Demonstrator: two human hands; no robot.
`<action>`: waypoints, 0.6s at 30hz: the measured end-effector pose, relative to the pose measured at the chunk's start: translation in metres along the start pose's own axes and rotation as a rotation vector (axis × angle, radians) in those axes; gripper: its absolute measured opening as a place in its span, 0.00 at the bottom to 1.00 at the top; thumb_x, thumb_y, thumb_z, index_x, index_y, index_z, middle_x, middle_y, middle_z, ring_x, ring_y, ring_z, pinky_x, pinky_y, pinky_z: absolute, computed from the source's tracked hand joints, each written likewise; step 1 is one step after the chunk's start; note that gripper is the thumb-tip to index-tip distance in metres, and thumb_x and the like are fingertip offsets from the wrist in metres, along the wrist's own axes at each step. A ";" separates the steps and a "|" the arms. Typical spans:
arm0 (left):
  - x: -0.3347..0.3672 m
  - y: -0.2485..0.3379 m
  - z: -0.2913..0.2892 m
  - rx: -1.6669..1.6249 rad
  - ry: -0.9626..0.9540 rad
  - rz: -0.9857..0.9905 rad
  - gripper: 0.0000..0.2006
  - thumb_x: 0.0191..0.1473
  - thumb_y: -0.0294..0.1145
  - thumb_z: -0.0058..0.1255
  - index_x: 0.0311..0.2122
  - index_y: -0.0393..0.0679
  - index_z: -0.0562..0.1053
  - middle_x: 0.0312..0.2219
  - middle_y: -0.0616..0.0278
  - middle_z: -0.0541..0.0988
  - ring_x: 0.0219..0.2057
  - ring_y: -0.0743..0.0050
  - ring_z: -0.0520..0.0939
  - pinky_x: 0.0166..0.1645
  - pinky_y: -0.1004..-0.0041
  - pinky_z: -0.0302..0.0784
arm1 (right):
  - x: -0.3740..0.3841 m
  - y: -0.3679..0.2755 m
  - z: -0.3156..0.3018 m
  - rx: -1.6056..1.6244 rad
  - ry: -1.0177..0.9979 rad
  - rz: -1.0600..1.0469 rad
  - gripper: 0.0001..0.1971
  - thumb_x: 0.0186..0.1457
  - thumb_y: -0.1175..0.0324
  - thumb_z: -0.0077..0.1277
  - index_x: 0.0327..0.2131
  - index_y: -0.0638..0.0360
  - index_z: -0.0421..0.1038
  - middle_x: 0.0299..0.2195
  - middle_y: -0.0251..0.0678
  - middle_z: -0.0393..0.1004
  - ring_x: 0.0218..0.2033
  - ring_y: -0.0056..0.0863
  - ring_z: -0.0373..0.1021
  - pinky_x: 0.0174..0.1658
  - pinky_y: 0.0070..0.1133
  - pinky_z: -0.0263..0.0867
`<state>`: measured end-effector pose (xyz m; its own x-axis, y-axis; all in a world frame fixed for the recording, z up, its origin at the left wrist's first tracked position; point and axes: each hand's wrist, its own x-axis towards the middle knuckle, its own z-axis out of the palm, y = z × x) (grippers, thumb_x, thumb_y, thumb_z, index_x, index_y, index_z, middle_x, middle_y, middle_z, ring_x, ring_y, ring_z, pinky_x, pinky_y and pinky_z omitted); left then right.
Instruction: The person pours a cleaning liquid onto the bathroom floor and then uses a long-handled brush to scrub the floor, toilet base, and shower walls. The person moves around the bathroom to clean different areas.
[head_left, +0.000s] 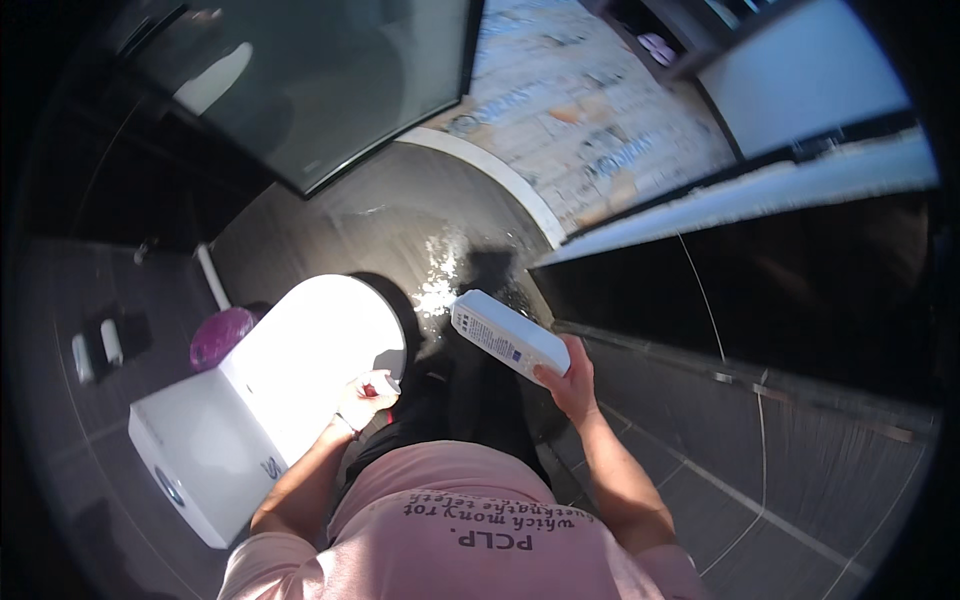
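A white bottle (510, 337) with small print on its side is held in my right hand (570, 382), fingers wrapped round its right end. It lies nearly level, its other end pointing left over the floor. My left hand (368, 401) is closed around a small white cap (378, 382), partly hidden by the fingers, beside the toilet's rounded front. Just past the bottle's far end a bright white speckled patch (437, 285) spreads on the dark floor; whether it is powder, foam or glare I cannot tell.
A white toilet (335, 325) with its lid down stands at the left, its tank (205, 450) nearer me. Behind it sits a purple bin (222, 337). A glass door (330, 90) and a curved pale sill (490, 172) lie ahead. A dark panel (760, 290) runs along the right.
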<state>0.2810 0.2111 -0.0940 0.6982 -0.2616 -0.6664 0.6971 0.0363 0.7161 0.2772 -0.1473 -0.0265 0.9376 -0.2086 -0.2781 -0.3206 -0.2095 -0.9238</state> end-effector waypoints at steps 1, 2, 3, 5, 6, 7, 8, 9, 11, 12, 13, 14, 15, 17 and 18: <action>0.000 0.001 0.003 -0.081 0.045 -0.008 0.21 0.40 0.15 0.52 0.44 0.37 0.66 0.27 0.61 0.74 0.27 0.76 0.75 0.34 0.77 0.73 | 0.026 -0.001 -0.001 -0.014 -0.081 -0.017 0.20 0.36 0.71 0.55 0.37 0.61 0.63 0.29 0.35 0.68 0.33 0.23 0.66 0.37 0.20 0.62; 0.001 -0.001 0.008 -0.157 0.081 -0.010 0.21 0.41 0.15 0.52 0.44 0.36 0.66 0.27 0.61 0.74 0.27 0.76 0.75 0.34 0.77 0.73 | 0.050 0.001 -0.003 -0.027 -0.154 -0.039 0.21 0.36 0.71 0.56 0.37 0.60 0.62 0.29 0.35 0.69 0.32 0.24 0.67 0.37 0.20 0.62; 0.002 -0.002 0.015 -0.284 0.057 0.034 0.20 0.42 0.17 0.53 0.43 0.36 0.66 0.27 0.61 0.74 0.28 0.76 0.75 0.34 0.76 0.74 | 0.078 0.000 -0.004 -0.040 -0.228 -0.063 0.21 0.35 0.70 0.56 0.37 0.60 0.62 0.29 0.36 0.69 0.32 0.25 0.67 0.37 0.21 0.62; 0.005 0.003 0.039 -0.279 0.250 0.022 0.18 0.43 0.19 0.52 0.43 0.35 0.66 0.28 0.61 0.75 0.28 0.75 0.76 0.33 0.76 0.75 | 0.137 -0.008 -0.004 -0.181 -0.339 -0.202 0.23 0.34 0.68 0.56 0.38 0.59 0.62 0.29 0.42 0.70 0.33 0.34 0.69 0.37 0.25 0.63; 0.006 -0.001 0.048 -0.344 0.306 0.053 0.18 0.44 0.19 0.52 0.43 0.36 0.66 0.28 0.60 0.75 0.27 0.75 0.76 0.33 0.76 0.76 | 0.162 -0.021 0.001 -0.202 -0.414 -0.216 0.23 0.34 0.68 0.56 0.38 0.59 0.61 0.29 0.43 0.70 0.34 0.37 0.69 0.36 0.26 0.64; 0.006 -0.002 0.058 -0.356 0.401 0.020 0.18 0.44 0.19 0.51 0.44 0.36 0.66 0.28 0.61 0.75 0.28 0.75 0.76 0.33 0.76 0.76 | 0.189 -0.035 0.009 -0.222 -0.486 -0.229 0.23 0.34 0.67 0.56 0.38 0.59 0.61 0.29 0.45 0.70 0.34 0.39 0.69 0.36 0.27 0.64; 0.007 -0.006 0.065 -0.418 0.440 0.039 0.19 0.44 0.19 0.52 0.44 0.36 0.65 0.28 0.61 0.74 0.28 0.76 0.76 0.34 0.76 0.76 | 0.212 -0.050 0.021 -0.284 -0.541 -0.280 0.24 0.34 0.67 0.56 0.38 0.59 0.61 0.29 0.47 0.70 0.35 0.43 0.68 0.36 0.30 0.64; 0.006 -0.014 0.073 -0.480 0.472 0.066 0.19 0.44 0.19 0.52 0.44 0.36 0.65 0.28 0.61 0.74 0.28 0.76 0.76 0.34 0.77 0.75 | 0.233 -0.054 0.032 -0.330 -0.601 -0.307 0.25 0.34 0.66 0.56 0.39 0.58 0.60 0.29 0.46 0.71 0.35 0.45 0.68 0.36 0.31 0.63; 0.001 -0.028 0.081 -0.476 0.437 0.152 0.19 0.43 0.19 0.51 0.44 0.34 0.65 0.28 0.61 0.75 0.26 0.77 0.75 0.33 0.78 0.73 | 0.268 -0.073 0.062 -0.381 -0.675 -0.357 0.25 0.34 0.65 0.56 0.39 0.58 0.60 0.30 0.46 0.71 0.35 0.46 0.67 0.36 0.31 0.63; 0.003 -0.031 0.087 -0.524 0.491 0.169 0.19 0.43 0.19 0.51 0.44 0.35 0.65 0.28 0.61 0.75 0.27 0.77 0.75 0.33 0.78 0.73 | 0.288 -0.078 0.079 -0.396 -0.699 -0.388 0.25 0.34 0.64 0.56 0.39 0.58 0.60 0.30 0.46 0.71 0.35 0.46 0.67 0.36 0.31 0.63; 0.005 -0.031 0.092 -0.571 0.544 0.186 0.19 0.43 0.19 0.51 0.44 0.35 0.65 0.29 0.60 0.75 0.28 0.76 0.75 0.33 0.78 0.73 | 0.308 -0.083 0.098 -0.411 -0.721 -0.419 0.25 0.34 0.64 0.56 0.39 0.58 0.61 0.30 0.46 0.71 0.35 0.46 0.67 0.36 0.32 0.63; 0.007 -0.034 0.095 -0.628 0.586 0.123 0.20 0.42 0.19 0.52 0.44 0.35 0.66 0.29 0.59 0.75 0.28 0.76 0.76 0.34 0.77 0.74 | 0.326 -0.084 0.118 -0.422 -0.749 -0.450 0.25 0.34 0.63 0.57 0.39 0.58 0.61 0.30 0.46 0.71 0.35 0.46 0.67 0.36 0.32 0.63; 0.008 -0.037 0.098 -0.682 0.629 0.057 0.20 0.42 0.19 0.52 0.43 0.35 0.66 0.30 0.59 0.75 0.29 0.75 0.76 0.34 0.77 0.74 | 0.342 -0.084 0.138 -0.433 -0.760 -0.484 0.25 0.34 0.63 0.57 0.39 0.57 0.61 0.30 0.46 0.71 0.35 0.45 0.67 0.36 0.32 0.63; 0.017 -0.042 0.099 -0.693 0.708 -0.010 0.18 0.42 0.20 0.53 0.42 0.36 0.67 0.31 0.58 0.75 0.30 0.74 0.77 0.36 0.74 0.75 | 0.372 -0.082 0.182 -0.451 -0.777 -0.544 0.24 0.34 0.62 0.57 0.38 0.57 0.62 0.30 0.46 0.71 0.35 0.45 0.68 0.36 0.33 0.64; 0.024 -0.042 0.096 -0.710 0.738 -0.025 0.18 0.42 0.20 0.53 0.42 0.36 0.67 0.31 0.58 0.75 0.31 0.73 0.77 0.36 0.73 0.75 | 0.380 -0.095 0.206 -0.551 -0.821 -0.474 0.24 0.34 0.62 0.57 0.38 0.56 0.63 0.31 0.44 0.71 0.35 0.43 0.68 0.37 0.32 0.64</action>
<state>0.2524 0.1107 -0.1203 0.4411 0.3799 -0.8131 0.4817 0.6642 0.5717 0.6915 -0.0099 -0.0982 0.7197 0.6633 -0.2052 0.2720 -0.5413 -0.7956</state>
